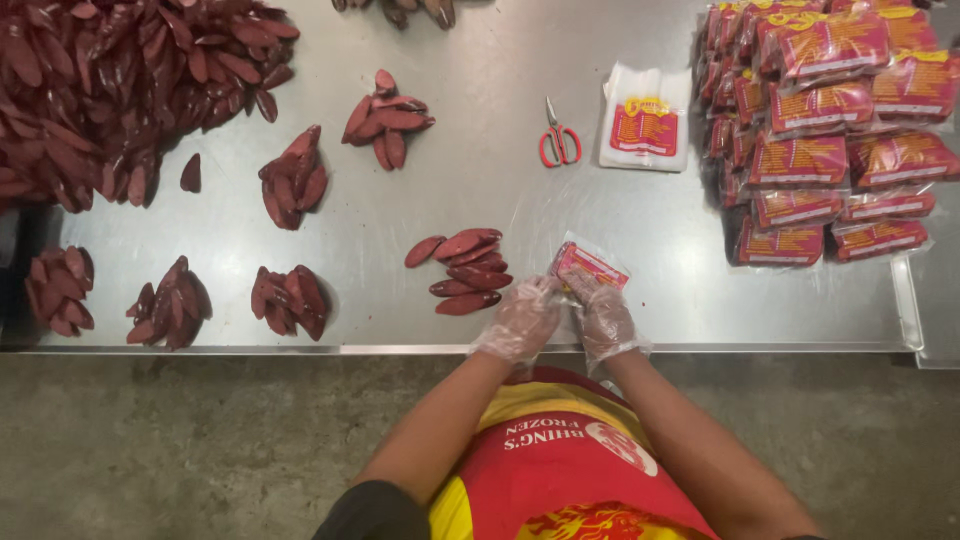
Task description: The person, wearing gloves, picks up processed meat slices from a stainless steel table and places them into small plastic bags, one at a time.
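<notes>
A food-packing workroom, seen from above. A stainless-steel worktable (480, 190) carries a large heap of dark red sausage slices (110, 80) at its far left corner and small counted piles (465, 270) towards the near edge. Filled red-and-yellow printed packets (830, 130) are stacked at the far right; a pile of empty bags (647, 120) and red-handled scissors (558, 135) lie beside them. The worker wears clear disposable gloves (520, 320) and an apron (570, 460). The floor is bare concrete (200, 440).

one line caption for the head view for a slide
Gloved left hand and right hand hold a plastic pouch beside sliced sausages.
</notes>
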